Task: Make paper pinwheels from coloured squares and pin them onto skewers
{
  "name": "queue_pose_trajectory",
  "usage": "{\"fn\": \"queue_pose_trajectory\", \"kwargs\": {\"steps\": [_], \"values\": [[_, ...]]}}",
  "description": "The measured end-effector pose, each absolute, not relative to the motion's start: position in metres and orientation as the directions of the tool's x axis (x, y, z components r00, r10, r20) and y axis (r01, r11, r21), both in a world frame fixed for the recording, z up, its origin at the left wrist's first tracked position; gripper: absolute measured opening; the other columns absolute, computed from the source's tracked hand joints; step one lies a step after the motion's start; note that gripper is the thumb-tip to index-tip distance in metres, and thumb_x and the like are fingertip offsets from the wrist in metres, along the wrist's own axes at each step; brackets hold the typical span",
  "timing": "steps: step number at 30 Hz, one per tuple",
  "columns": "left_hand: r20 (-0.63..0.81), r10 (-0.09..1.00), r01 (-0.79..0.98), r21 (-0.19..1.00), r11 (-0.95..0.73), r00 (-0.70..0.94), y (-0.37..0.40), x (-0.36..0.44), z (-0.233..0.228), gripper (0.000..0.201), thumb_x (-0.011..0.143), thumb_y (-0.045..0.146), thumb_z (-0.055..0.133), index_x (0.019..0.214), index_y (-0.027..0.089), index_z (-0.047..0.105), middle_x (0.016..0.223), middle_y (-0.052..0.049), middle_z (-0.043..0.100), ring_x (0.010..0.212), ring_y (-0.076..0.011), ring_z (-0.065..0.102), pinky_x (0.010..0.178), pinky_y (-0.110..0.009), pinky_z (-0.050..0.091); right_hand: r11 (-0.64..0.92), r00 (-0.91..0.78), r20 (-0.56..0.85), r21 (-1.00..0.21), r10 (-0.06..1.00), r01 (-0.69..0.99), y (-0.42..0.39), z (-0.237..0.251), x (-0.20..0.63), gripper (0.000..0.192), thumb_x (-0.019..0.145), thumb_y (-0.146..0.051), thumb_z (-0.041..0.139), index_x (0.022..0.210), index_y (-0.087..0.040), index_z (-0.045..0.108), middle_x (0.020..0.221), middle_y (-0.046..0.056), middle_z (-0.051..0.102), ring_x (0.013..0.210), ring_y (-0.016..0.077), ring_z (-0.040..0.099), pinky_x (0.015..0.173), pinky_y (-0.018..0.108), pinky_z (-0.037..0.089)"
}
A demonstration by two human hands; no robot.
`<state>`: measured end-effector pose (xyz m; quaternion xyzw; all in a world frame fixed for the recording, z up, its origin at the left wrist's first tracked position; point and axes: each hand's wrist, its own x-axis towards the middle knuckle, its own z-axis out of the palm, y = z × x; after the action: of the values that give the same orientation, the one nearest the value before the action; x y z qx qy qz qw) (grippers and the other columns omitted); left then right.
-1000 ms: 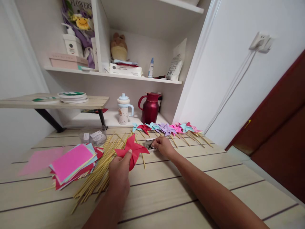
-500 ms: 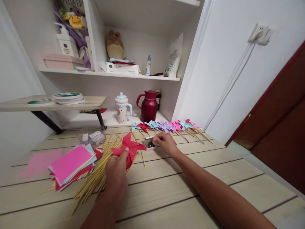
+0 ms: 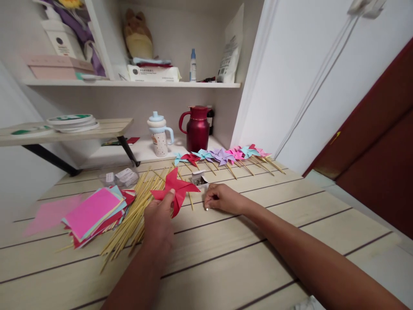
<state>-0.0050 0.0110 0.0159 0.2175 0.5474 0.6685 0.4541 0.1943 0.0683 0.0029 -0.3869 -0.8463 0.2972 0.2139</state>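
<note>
My left hand point(image 3: 161, 217) pinches a red paper pinwheel point(image 3: 177, 189) with its thumb over the middle, above a heap of thin wooden sticks point(image 3: 132, 221). To its right, my right hand point(image 3: 222, 199) is closed low over the table. A small shiny metal tack point(image 3: 206, 209) shows at its fingertips. Just behind that hand stands a small open white box point(image 3: 200, 180) with dark metal bits inside. Finished pinwheels on sticks, among them a purple one point(image 3: 222, 156), lie in a row at the back.
Coloured paper sheets point(image 3: 93, 212) are stacked at the left, near a clear plastic container point(image 3: 119, 175). A cup with a blue handle point(image 3: 159, 140) and a red jug point(image 3: 197, 131) stand at the back. A small raised stand point(image 3: 112, 125) carries rolls of tape point(image 3: 73, 124).
My right hand has left the white box and come nearer, with a shiny tack at its fingertips. My left hand still holds the red pinwheel. The view has tilted down.
</note>
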Motion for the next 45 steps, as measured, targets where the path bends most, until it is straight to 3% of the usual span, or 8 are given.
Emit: {"fn": "queue_pose_trajectory", "kwargs": {"steps": [11, 19, 24, 27, 36, 45], "values": [[-0.237, 0.847, -0.400, 0.916, 0.032, -0.476, 0.011, -0.003, 0.018, 0.031, 0.058, 0.024, 0.077, 0.052, 0.020, 0.046, 0.045, 0.010, 0.047, 0.044, -0.0062, 0.041, 0.049, -0.022, 0.031, 0.420, -0.568, 0.102, -0.780, 0.817, 0.464, 0.069, -0.003, 0.200, 0.010, 0.080, -0.015, 0.064, 0.078, -0.016, 0.074, 0.079, 0.003, 0.072, 0.075, 0.0154, 0.064, 0.071, 0.024, 0.047], [-0.219, 0.867, -0.400, 0.916, 0.026, -0.447, 0.013, -0.003, 0.014, 0.031, 0.054, 0.025, 0.078, 0.049, 0.019, 0.049, 0.044, 0.009, 0.049, 0.043, -0.0067, 0.041, 0.047, -0.023, 0.028, 0.369, -0.591, 0.068, -0.836, 0.804, 0.406, 0.067, -0.006, 0.206, 0.024, 0.075, -0.028, 0.074, 0.096, -0.017, 0.074, 0.081, 0.001, 0.070, 0.072, 0.0144, 0.062, 0.064, 0.023, 0.047], [-0.209, 0.871, -0.385, 0.923, 0.025, -0.445, 0.014, -0.004, 0.011, 0.033, 0.054, 0.027, 0.080, 0.048, 0.019, 0.048, 0.042, 0.009, 0.047, 0.042, -0.0065, 0.038, 0.045, -0.023, 0.025, 0.397, -0.582, 0.091, -0.815, 0.808, 0.423, 0.063, -0.004, 0.197, 0.007, 0.077, -0.021, 0.070, 0.081, -0.017, 0.074, 0.079, 0.002, 0.070, 0.077, 0.0162, 0.063, 0.072, 0.025, 0.047], [-0.209, 0.875, -0.387, 0.922, 0.027, -0.436, 0.013, -0.004, 0.012, 0.032, 0.054, 0.026, 0.080, 0.048, 0.019, 0.049, 0.042, 0.009, 0.047, 0.042, -0.0067, 0.040, 0.046, -0.023, 0.027, 0.412, -0.577, 0.091, -0.789, 0.812, 0.456, 0.062, -0.001, 0.196, 0.009, 0.078, -0.013, 0.064, 0.075, -0.017, 0.072, 0.080, 0.003, 0.070, 0.080, 0.0164, 0.062, 0.076, 0.025, 0.046], [-0.215, 0.919, -0.407, 0.911, 0.067, -0.330, 0.011, -0.001, 0.012, 0.024, 0.055, 0.024, 0.079, 0.052, 0.017, 0.056, 0.046, 0.007, 0.052, 0.044, -0.0069, 0.043, 0.047, -0.022, 0.030, 0.415, -0.728, -0.156, -0.734, 0.667, 0.537, 0.055, 0.018, 0.212, 0.006, 0.071, -0.012, 0.069, 0.068, -0.017, 0.071, 0.070, -0.002, 0.068, 0.066, 0.0119, 0.058, 0.059, 0.020, 0.040], [-0.215, 0.944, -0.394, 0.913, 0.104, -0.249, 0.009, 0.001, 0.016, 0.025, 0.055, 0.028, 0.082, 0.053, 0.015, 0.060, 0.049, 0.004, 0.058, 0.047, -0.0066, 0.045, 0.047, -0.020, 0.033, 0.358, -0.660, -0.204, -0.706, 0.723, 0.611, 0.050, 0.020, 0.207, 0.008, 0.069, -0.019, 0.074, 0.068, -0.017, 0.066, 0.068, -0.004, 0.065, 0.065, 0.0120, 0.055, 0.057, 0.021, 0.037]]}}
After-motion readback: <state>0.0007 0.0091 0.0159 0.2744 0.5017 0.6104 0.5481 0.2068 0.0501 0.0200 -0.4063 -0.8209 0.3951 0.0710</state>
